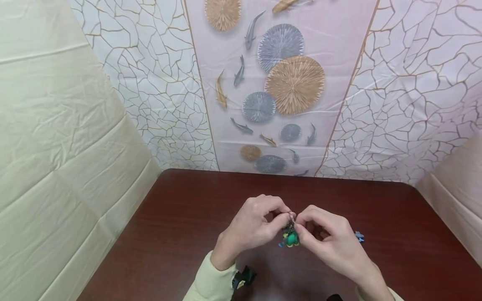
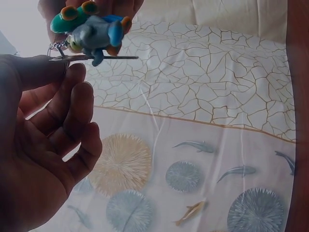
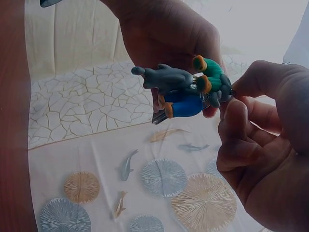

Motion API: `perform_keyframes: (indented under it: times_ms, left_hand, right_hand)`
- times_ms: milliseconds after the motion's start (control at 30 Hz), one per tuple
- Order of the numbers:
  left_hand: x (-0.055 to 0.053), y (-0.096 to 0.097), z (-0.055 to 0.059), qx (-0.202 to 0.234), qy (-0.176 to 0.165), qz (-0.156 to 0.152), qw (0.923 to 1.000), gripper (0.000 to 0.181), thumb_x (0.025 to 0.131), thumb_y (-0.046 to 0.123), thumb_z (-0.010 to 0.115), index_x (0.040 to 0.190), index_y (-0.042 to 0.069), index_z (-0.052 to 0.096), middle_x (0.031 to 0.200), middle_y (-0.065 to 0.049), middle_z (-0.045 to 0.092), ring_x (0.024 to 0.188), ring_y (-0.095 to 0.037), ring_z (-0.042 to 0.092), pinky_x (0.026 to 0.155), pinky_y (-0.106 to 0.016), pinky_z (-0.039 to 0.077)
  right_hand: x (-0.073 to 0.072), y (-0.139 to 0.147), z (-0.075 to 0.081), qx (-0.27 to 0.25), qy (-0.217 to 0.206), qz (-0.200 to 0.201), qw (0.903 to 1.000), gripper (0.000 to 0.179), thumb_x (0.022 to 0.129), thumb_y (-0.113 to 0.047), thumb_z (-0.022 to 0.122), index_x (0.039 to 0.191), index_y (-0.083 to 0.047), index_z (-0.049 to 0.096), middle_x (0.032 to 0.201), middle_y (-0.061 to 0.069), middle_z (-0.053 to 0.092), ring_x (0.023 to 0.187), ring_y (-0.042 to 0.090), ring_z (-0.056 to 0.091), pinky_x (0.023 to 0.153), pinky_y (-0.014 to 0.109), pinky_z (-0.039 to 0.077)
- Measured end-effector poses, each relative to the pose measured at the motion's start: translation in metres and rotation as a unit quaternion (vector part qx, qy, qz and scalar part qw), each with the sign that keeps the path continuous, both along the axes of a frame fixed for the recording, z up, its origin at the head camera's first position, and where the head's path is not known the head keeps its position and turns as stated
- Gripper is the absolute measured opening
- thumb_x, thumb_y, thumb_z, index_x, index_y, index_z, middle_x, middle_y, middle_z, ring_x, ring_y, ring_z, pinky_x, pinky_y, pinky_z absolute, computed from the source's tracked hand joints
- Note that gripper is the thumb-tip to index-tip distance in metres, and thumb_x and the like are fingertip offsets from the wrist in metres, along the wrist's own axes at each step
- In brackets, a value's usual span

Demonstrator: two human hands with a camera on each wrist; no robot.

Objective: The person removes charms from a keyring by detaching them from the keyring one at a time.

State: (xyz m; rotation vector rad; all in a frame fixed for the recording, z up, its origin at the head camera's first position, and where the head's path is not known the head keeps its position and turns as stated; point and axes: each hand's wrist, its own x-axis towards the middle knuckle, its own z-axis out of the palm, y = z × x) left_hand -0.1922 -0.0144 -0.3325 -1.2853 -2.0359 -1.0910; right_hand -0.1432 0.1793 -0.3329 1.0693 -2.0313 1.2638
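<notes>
Above the table, my left hand [image 1: 254, 223] pinches a metal key ring [image 1: 292, 217] between thumb and forefinger. My right hand [image 1: 335, 240] pinches the other side, close to the ring's small chain. Small toy figures [image 1: 291, 238] in green, blue and grey hang below the fingertips. The left wrist view shows a grey figure [image 2: 96, 36] with blue and orange parts, beside a thin metal edge. Seen from the right wrist, a grey figure [image 3: 169, 79] lies against green and blue ones. Fingers hide much of the ring.
A small blue piece [image 1: 359, 236] lies on the dark red-brown table [image 1: 180, 209], behind the right hand. A black strap-like item [image 1: 244, 278] shows by the left sleeve. Patterned cloth [image 1: 158, 83] hangs behind the table, and pale cloth [image 1: 56, 146] at its left side.
</notes>
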Motion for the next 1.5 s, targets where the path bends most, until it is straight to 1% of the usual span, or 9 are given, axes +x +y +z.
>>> perform_keyframes:
  times_ms: [333, 500, 667, 800, 933, 1067, 1233, 1333, 1500]
  left_hand:
    - [-0.002, 0.001, 0.0, 0.006, -0.004, -0.008, 0.9999, 0.011, 0.089, 0.008, 0.065, 0.083, 0.015, 0.07, 0.076, 0.008, 0.071, 0.068, 0.003, 0.056, 0.063, -0.005, 0.046]
    - [-0.001, -0.001, 0.0, 0.012, -0.017, -0.004, 0.9998, 0.012, 0.089, 0.007, 0.065, 0.082, 0.014, 0.07, 0.076, 0.008, 0.071, 0.067, 0.003, 0.056, 0.062, -0.005, 0.045]
    - [0.001, 0.0, -0.001, 0.012, -0.044, -0.018, 0.9988, 0.009, 0.091, 0.008, 0.065, 0.085, 0.013, 0.069, 0.08, 0.006, 0.073, 0.069, 0.004, 0.058, 0.063, -0.006, 0.048]
    - [0.001, 0.002, -0.002, 0.011, -0.064, -0.032, 0.9974, 0.007, 0.091, 0.008, 0.065, 0.086, 0.012, 0.068, 0.084, 0.004, 0.074, 0.071, 0.006, 0.06, 0.065, -0.006, 0.05]
    - [0.001, 0.003, -0.002, -0.002, -0.061, -0.036, 0.9975, 0.006, 0.092, 0.01, 0.064, 0.088, 0.013, 0.067, 0.085, 0.006, 0.073, 0.07, 0.009, 0.058, 0.066, -0.006, 0.049]
    - [0.002, 0.003, -0.002, -0.015, -0.05, -0.031, 0.9982, 0.008, 0.091, 0.012, 0.066, 0.084, 0.016, 0.067, 0.082, 0.009, 0.072, 0.067, 0.011, 0.053, 0.061, -0.006, 0.048]
    - [0.001, 0.002, -0.002, -0.027, -0.032, -0.027, 0.9988, 0.011, 0.09, 0.013, 0.068, 0.08, 0.019, 0.066, 0.079, 0.013, 0.07, 0.063, 0.011, 0.046, 0.056, -0.005, 0.042]
    - [0.002, 0.002, -0.002, -0.022, -0.029, -0.024, 0.999, 0.014, 0.09, 0.014, 0.067, 0.077, 0.019, 0.065, 0.079, 0.013, 0.069, 0.063, 0.01, 0.046, 0.057, -0.003, 0.04]
    - [0.003, 0.001, -0.001, -0.005, -0.051, -0.03, 0.9982, 0.016, 0.091, 0.011, 0.065, 0.076, 0.017, 0.063, 0.081, 0.009, 0.072, 0.068, 0.009, 0.054, 0.061, -0.005, 0.047]
  right_hand:
    - [0.001, 0.004, 0.001, 0.037, -0.018, -0.016, 0.999, 0.037, 0.077, 0.015, 0.069, 0.089, -0.02, 0.063, 0.078, -0.013, 0.057, 0.061, -0.003, 0.05, 0.05, 0.01, 0.039]
    - [0.003, 0.004, -0.001, 0.048, -0.026, -0.015, 0.9984, 0.035, 0.079, 0.013, 0.069, 0.089, -0.02, 0.062, 0.078, -0.012, 0.057, 0.062, -0.003, 0.051, 0.051, 0.009, 0.039]
    - [0.007, 0.01, -0.002, 0.07, -0.035, -0.043, 0.996, 0.035, 0.08, 0.01, 0.07, 0.086, -0.023, 0.061, 0.075, -0.016, 0.056, 0.061, -0.004, 0.05, 0.052, 0.009, 0.039]
    - [0.006, 0.019, -0.006, 0.081, -0.015, -0.061, 0.9947, 0.039, 0.075, 0.011, 0.072, 0.086, -0.025, 0.061, 0.073, -0.019, 0.054, 0.061, -0.006, 0.049, 0.052, 0.008, 0.037]
    - [0.002, 0.032, -0.011, 0.089, 0.01, -0.075, 0.9932, 0.042, 0.071, 0.013, 0.072, 0.085, -0.025, 0.061, 0.071, -0.02, 0.052, 0.061, -0.007, 0.046, 0.053, 0.008, 0.036]
    - [0.0, 0.045, -0.015, 0.11, 0.01, -0.102, 0.9886, 0.043, 0.07, 0.012, 0.072, 0.084, -0.026, 0.06, 0.071, -0.021, 0.05, 0.061, -0.008, 0.045, 0.053, 0.008, 0.036]
    - [0.001, 0.059, -0.02, 0.144, -0.019, -0.135, 0.9802, 0.043, 0.072, 0.01, 0.073, 0.083, -0.028, 0.059, 0.07, -0.023, 0.048, 0.061, -0.009, 0.045, 0.055, 0.008, 0.037]
    - [0.001, 0.068, -0.024, 0.159, -0.018, -0.153, 0.9753, 0.045, 0.072, 0.01, 0.073, 0.083, -0.03, 0.058, 0.07, -0.024, 0.048, 0.061, -0.01, 0.045, 0.055, 0.007, 0.037]
    - [0.003, 0.083, -0.03, 0.168, -0.021, -0.18, 0.969, 0.047, 0.072, 0.011, 0.074, 0.083, -0.031, 0.057, 0.068, -0.024, 0.05, 0.058, -0.01, 0.045, 0.054, 0.006, 0.036]
